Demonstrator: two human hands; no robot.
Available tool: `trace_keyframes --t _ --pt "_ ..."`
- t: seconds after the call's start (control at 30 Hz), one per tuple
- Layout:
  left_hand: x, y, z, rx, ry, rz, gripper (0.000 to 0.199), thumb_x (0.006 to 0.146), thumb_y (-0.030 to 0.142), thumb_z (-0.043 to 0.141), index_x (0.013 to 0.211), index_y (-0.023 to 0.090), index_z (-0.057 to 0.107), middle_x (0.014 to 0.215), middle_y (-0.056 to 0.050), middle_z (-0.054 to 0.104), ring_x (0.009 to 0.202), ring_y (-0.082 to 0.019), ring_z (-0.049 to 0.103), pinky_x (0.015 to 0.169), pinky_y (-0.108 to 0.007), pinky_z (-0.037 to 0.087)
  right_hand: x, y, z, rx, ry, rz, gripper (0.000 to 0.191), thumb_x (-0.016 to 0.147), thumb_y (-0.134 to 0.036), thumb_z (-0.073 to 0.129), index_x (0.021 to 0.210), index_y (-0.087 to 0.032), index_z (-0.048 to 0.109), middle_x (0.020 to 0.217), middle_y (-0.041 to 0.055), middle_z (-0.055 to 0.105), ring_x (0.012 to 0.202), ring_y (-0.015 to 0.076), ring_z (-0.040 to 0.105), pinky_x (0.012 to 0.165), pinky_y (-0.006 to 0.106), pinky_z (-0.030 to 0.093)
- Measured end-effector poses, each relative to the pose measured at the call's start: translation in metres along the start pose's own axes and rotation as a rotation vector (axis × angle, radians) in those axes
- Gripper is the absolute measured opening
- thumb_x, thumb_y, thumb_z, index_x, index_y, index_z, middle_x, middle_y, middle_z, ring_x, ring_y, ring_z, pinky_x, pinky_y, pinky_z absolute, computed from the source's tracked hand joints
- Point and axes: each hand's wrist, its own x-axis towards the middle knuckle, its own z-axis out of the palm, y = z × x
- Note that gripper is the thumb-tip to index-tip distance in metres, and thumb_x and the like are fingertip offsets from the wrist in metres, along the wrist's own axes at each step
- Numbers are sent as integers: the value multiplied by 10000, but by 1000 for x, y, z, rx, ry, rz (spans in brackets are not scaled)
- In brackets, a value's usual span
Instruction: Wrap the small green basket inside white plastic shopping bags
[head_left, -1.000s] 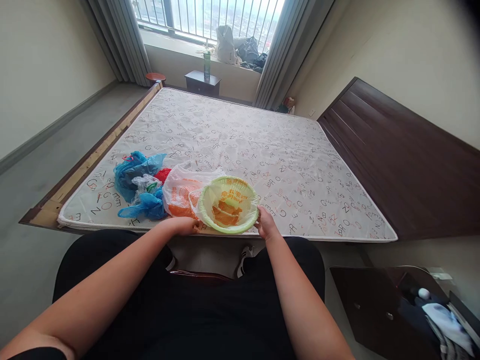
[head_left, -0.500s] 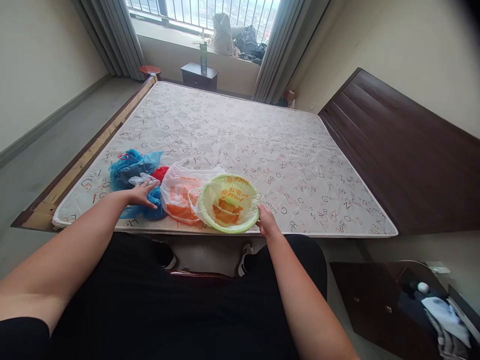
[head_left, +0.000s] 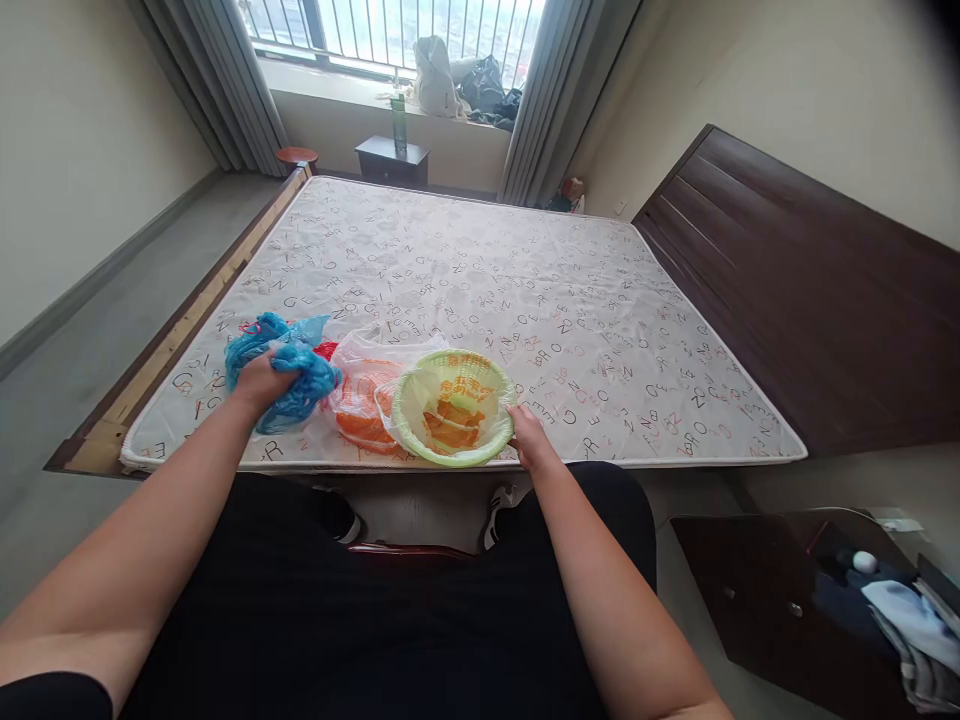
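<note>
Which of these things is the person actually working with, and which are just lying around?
Working with: the left hand squeezing a blue plastic bag; the right hand at a green plastic bowl; a white plastic bag with orange print.
Lying around: the mattress, headboard, green bottle, bedside cabinet.

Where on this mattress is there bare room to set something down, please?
The white letter-printed mattress is free beyond the crumpled blue plastic bag, the white-and-orange plastic bag and the green plastic basket, and right of the basket past the right hand. It is crowded along the near edge, around the left hand.
</note>
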Motion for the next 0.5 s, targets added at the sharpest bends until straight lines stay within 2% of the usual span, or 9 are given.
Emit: trace_keyframes --t 0.07,0.1,0.17,0.23,0.3,0.37,0.43,0.5 --pt "-18 38 -7 -96 299 12 317 802 375 636 1017 145 673 970 -49 728 888 -214 636 894 -342 531 -1 -1 2 -12 -11 -1 228 875 -365 650 1058 -230 660 950 33 759 791 178 701 598 243 538" --pt "-30 59 -6 -152 381 57 325 802 372 651 1038 149 658 985 -50 721 902 -218 637 898 -352 534 -1 -2 3 -20 -11 -1 228 879 -367 647 1061 -230 658 944 34 758 788 181 702 601 249 540" --pt "-59 104 5 -225 467 196 332 814 398 686 1044 164 634 978 -49 706 910 -228 641 928 -382 536 -2 -4 5 -36 -10 -6 222 888 -366 638 1060 -226 655 940 41 755 776 189 700 606 268 547" --pt "-85 148 27 -226 448 335 292 835 424 702 1003 194 640 943 -54 692 894 -251 653 932 -406 539 -3 -6 6 -43 -12 -13 219 896 -363 633 1062 -221 654 947 53 751 769 194 698 614 284 552" --pt "-104 186 59 -169 247 470 229 864 342 690 1063 231 671 1038 -75 708 998 -280 672 947 -404 539 -5 -7 6 -45 -24 -23 236 894 -375 647 1070 -219 655 959 62 750 777 198 698 634 296 559" --pt "-112 218 98 -9 -89 594 262 882 181 630 1130 231 696 1133 -107 711 1075 -290 682 940 -396 533 -5 -6 6 -54 -40 -40 250 886 -391 661 1068 -220 651 960 61 747 788 197 697 661 299 564" --pt "-113 241 136 148 -359 579 275 918 99 568 1116 206 726 1110 -132 716 1025 -273 705 901 -386 530 -3 -4 5 -69 -48 -58 233 891 -392 640 1047 -220 642 937 51 738 787 190 690 685 298 565" --pt "-111 256 168 159 -414 546 163 941 130 622 1044 158 745 1025 -139 720 961 -259 714 866 -374 545 1 1 5 -84 -46 -79 220 901 -387 599 1043 -223 632 917 41 728 788 187 687 708 300 566"
